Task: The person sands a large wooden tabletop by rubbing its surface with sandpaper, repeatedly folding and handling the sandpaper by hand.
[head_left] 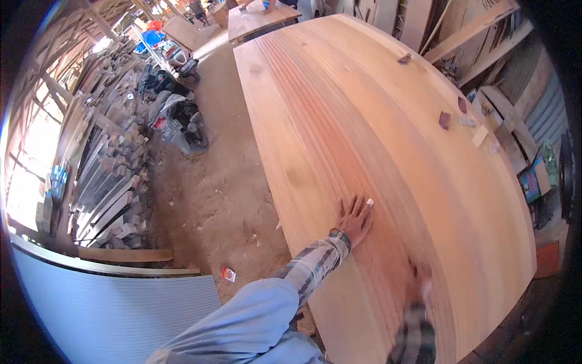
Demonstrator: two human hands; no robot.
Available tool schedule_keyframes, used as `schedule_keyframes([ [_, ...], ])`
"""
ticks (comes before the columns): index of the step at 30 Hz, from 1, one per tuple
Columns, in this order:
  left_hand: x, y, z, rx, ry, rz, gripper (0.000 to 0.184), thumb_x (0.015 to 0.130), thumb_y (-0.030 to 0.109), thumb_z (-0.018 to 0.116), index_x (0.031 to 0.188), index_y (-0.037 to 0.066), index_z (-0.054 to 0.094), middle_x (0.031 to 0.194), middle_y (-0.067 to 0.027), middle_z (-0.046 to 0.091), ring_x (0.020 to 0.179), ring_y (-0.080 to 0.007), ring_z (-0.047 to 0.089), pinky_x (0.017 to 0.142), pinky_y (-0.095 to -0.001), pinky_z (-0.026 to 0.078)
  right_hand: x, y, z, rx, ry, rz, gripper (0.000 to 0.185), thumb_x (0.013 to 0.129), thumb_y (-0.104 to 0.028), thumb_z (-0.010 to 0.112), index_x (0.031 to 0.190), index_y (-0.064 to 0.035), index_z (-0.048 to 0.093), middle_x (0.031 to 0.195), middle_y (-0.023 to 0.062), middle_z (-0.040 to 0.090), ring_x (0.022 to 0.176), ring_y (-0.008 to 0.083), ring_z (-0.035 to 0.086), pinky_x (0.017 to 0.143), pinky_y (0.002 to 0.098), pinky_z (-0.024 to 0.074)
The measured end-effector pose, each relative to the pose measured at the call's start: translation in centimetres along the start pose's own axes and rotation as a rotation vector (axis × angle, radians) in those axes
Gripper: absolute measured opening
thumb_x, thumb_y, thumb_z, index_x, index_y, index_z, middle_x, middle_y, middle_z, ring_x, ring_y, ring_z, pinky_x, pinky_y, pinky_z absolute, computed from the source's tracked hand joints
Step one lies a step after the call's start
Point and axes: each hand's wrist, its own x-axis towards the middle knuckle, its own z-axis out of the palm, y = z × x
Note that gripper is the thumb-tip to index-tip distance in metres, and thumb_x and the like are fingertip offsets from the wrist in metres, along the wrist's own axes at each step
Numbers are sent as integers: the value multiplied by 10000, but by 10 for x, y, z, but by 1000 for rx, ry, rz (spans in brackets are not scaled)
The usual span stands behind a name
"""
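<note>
My left hand (356, 223) lies flat on a large wooden panel (388, 164), fingers spread, with something white on one fingertip. The panel has pale, orange and reddish bands of grain. Closer to me, my right hand (418, 284) is over the reddish part of the same panel, smeared by motion. Its fingers and anything in them cannot be made out. Small dark red-brown pieces (444, 120) lie on the panel's right side, beside a small pale wood block (480, 136).
Stacked timber (115, 182) lines the left side, with a parked motorcycle (179, 124) beside it. A blue-grey corrugated sheet (115, 309) lies at lower left. Another wooden panel (257, 21) is at the back, with a person's arm over it. A red packet (228, 274) lies on the dirt floor.
</note>
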Motion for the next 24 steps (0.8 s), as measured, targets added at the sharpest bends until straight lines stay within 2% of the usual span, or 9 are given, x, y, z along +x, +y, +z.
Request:
schedule_keyframes([
  [3, -2, -1, 0, 6, 15, 8, 540, 988, 399, 366, 1458, 134, 346, 1552, -151, 219, 1453, -326, 151, 1155, -590, 4, -98, 18, -114, 159, -53, 207, 117, 852, -112, 547, 790, -13, 556, 785, 122, 543, 768, 293, 511, 672, 410, 399],
  [5, 0, -1, -3, 20, 33, 9, 538, 988, 401, 366, 1459, 139, 345, 1551, -150, 221, 1453, -325, 152, 1155, -591, 7, -160, 70, -138, 275, -587, 677, 557, 913, -366, 611, 1381, -94, 479, 1427, 201, 440, 1341, 412, 336, 1121, 461, 266],
  [6, 1, 0, -5, 15, 21, 7, 540, 988, 403, 368, 1462, 146, 339, 1550, -149, 225, 1452, -325, 155, 1154, -593, 8, -166, 75, -126, 273, -586, 673, 557, 913, -366, 611, 1381, -94, 479, 1427, 201, 440, 1341, 412, 336, 1121, 461, 266],
  [8, 1, 0, -1, 14, 10, 2, 542, 987, 406, 370, 1464, 152, 334, 1549, -148, 229, 1451, -326, 157, 1153, -595, 10, -136, 38, -104, -4, -58, 439, 127, 862, -100, 537, 780, -4, 550, 792, 120, 561, 778, 309, 514, 707, 400, 419],
  [9, 1, -1, 3, 22, 0, -5, 547, 986, 409, 369, 1467, 150, 328, 1547, -149, 236, 1449, -327, 164, 1153, -596, 10, -114, 42, -60, 257, -36, 499, 118, 866, -106, 539, 823, -5, 583, 806, 118, 581, 795, 306, 529, 741, 396, 433],
  [12, 1, -2, 3, 28, 8, -11, 553, 988, 412, 363, 1472, 148, 317, 1544, -148, 246, 1445, -329, 175, 1152, -597, 14, 27, -39, -23, 146, -193, 216, 269, 895, -161, 554, 1134, -93, 656, 948, 95, 660, 921, 254, 600, 873, 392, 460],
  [16, 1, -5, 14, 49, 6, -1, 557, 990, 411, 356, 1476, 143, 309, 1550, -140, 237, 1445, -328, 175, 1151, -594, 24, 181, -98, 84, 676, -113, 220, 235, 877, -262, 563, 999, -102, 686, 912, 141, 659, 918, 325, 616, 811, 436, 491],
  [17, -1, -1, 15, 47, 2, 3, 557, 990, 411, 356, 1476, 143, 309, 1550, -140, 237, 1445, -328, 175, 1151, -594, 24, 200, -125, 55, 163, -151, 89, 266, 866, -283, 565, 1017, -118, 709, 916, 150, 661, 882, 319, 623, 803, 441, 490],
  [24, -1, 0, -2, 11, -13, -12, 556, 989, 395, 363, 1477, 136, 306, 1554, -136, 229, 1450, -326, 159, 1151, -594, 25, 28, -41, -38, 193, -163, 167, 221, 897, -182, 570, 1048, -34, 635, 960, 192, 637, 881, 346, 600, 799, 421, 494],
])
